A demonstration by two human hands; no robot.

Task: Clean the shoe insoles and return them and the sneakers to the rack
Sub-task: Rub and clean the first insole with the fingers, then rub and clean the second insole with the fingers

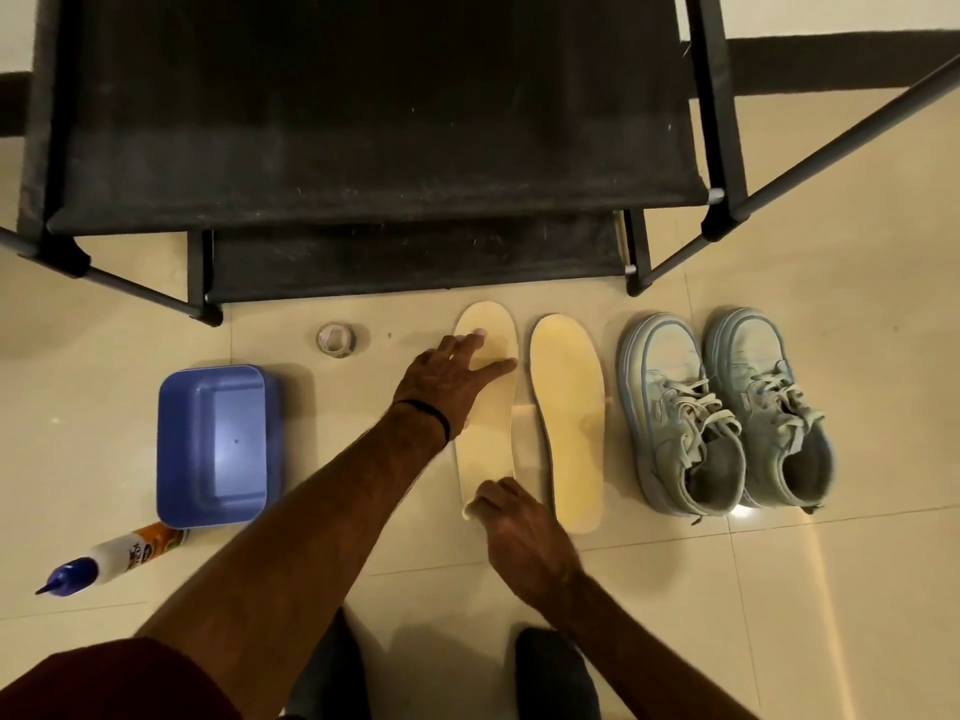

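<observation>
Two pale yellow insoles lie side by side on the tiled floor. My left hand (pixel 452 376) rests flat with spread fingers on the toe half of the left insole (pixel 485 449). My right hand (pixel 519 532) is closed at that insole's heel end, pinching something small and white; I cannot tell whether it is a cloth or the insole's edge. The right insole (pixel 569 423) lies untouched. A pair of light blue sneakers (pixel 727 413) stands to the right of the insoles. The black shoe rack (pixel 363 148) stands just behind.
A blue plastic tub (pixel 218 444) sits on the floor at the left, with a white squeeze bottle (pixel 114 556) with a blue nozzle lying in front of it. A roll of tape (pixel 335 339) lies near the rack's foot. My knees show at the bottom edge.
</observation>
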